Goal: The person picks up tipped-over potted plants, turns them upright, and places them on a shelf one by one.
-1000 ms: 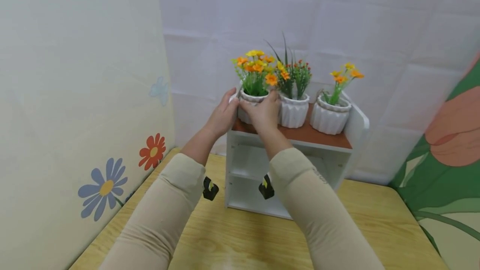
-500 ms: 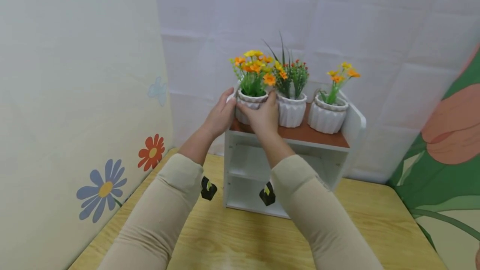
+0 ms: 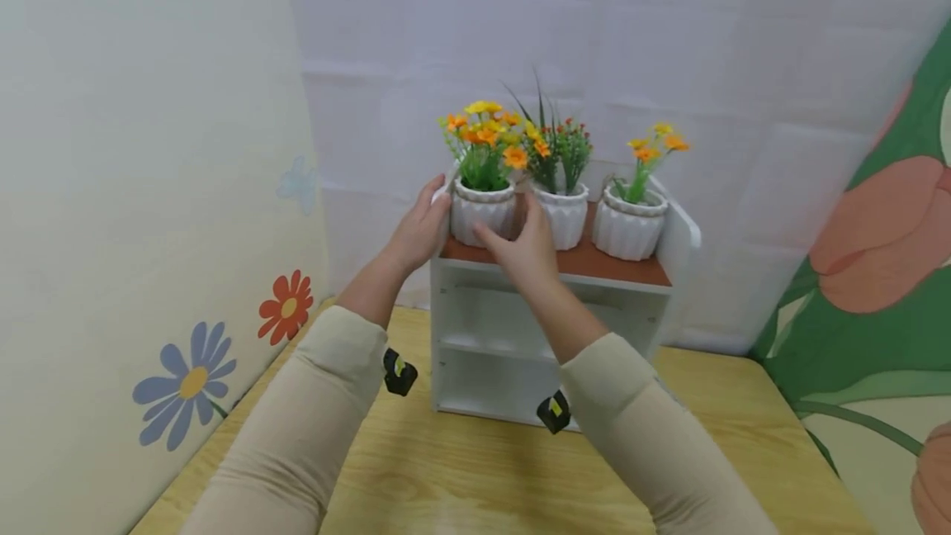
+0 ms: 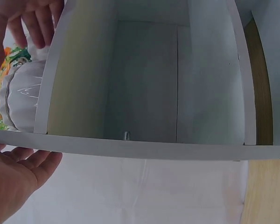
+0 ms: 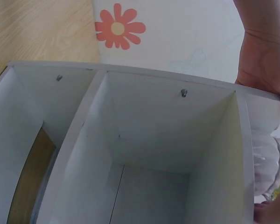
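Note:
A white fluted flowerpot (image 3: 483,213) with orange and yellow flowers (image 3: 486,134) stands at the left end of the brown top of a small white shelf unit (image 3: 553,277). My left hand (image 3: 418,234) rests against the outside of the unit's raised left side panel. In the left wrist view, that panel separates the left hand (image 4: 14,179) from the pot (image 4: 25,93). My right hand (image 3: 531,250) is beside the same pot with thumb and fingers spread. Its thumb overlaps the pot's lower front; whether it touches cannot be told. A gap shows between the fingers and the pot's right side.
Right of the first pot stand a second white pot (image 3: 563,217) with red-dotted greenery and a third (image 3: 630,225) with orange flowers. A raised right panel (image 3: 679,225) ends the top. The unit stands on a wooden table (image 3: 461,469) between a flower-printed wall (image 3: 149,188) and white cloth (image 3: 446,31).
My right hand has loosened from the flowerpot, its fingers spreading and shifting down and right. The left hand stays at the side panel. The whole scene has slid slightly left in the head view.

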The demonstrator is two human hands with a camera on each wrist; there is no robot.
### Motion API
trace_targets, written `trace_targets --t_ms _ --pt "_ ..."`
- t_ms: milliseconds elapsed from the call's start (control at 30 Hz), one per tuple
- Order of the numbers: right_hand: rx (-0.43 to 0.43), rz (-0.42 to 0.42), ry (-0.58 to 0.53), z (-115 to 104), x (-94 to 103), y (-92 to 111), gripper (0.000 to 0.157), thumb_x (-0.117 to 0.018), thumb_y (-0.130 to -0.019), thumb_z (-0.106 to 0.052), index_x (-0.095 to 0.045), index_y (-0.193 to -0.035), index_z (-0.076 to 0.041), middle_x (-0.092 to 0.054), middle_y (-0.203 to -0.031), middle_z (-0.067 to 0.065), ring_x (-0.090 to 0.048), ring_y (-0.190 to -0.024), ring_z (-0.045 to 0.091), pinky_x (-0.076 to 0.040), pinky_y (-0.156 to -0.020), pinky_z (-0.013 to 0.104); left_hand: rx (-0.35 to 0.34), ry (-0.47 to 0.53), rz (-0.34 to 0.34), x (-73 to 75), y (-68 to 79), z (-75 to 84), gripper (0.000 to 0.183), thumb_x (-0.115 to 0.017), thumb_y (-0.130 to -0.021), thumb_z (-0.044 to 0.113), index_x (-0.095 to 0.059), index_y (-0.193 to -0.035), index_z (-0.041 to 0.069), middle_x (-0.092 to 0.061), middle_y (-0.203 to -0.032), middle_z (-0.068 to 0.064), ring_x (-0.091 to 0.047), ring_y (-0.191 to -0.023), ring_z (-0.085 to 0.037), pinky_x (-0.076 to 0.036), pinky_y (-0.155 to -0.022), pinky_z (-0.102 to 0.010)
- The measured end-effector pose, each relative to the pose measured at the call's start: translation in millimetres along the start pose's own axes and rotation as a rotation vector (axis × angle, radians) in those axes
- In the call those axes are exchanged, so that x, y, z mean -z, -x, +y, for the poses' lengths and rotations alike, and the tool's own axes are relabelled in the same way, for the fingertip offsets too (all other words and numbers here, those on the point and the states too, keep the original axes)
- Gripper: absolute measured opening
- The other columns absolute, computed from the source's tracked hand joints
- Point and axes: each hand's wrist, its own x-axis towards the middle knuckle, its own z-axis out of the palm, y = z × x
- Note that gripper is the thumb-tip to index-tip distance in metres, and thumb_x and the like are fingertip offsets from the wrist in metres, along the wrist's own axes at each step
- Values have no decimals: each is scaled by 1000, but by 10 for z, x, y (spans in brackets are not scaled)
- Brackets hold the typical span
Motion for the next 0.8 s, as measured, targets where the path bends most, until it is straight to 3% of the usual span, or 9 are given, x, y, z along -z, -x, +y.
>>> trace_targets --t_ms 233,433,600,800 --pt "38 -123 79 191 211 204 82 -63 -92 -47 -22 -156 -18 -24 -162 7 -26 -148 27 -30 -117 51 -2 0 -50 79 49 -84 59 -22 -106 41 -6 -159 20 -18 -163 -15 -18 -150 -36 -17 -121 -54" --pt "237 -112 277 463 488 453 71 -60 -96 -40 -30 -153 -11 -29 -159 14 -32 -144 34 -34 -112 58 -83 -81 -115 202 184 -208 61 -22 -107 38 0 -159 16 -8 -166 -11 -10 -152 -30 -13 -123 -50" --pt "367 -3 433 924 775 700 67 -65 -94 -27 -37 -148 0 -33 -156 23 -25 -146 40 -26 -115 61 -141 -304 -152 287 392 -543 62 -25 -108 35 -7 -157 2 -10 -164 -19 -10 -151 -36 -12 -122 -53" --pt "351 175 543 1661 1184 974 50 -63 -94 -18 -49 -136 7 -44 -143 30 -40 -132 49 -36 -102 66 -106 -705 -175 256 695 -1058 64 -38 -105 32 -17 -154 -4 -14 -160 -30 -13 -147 -48 -15 -118 -62"
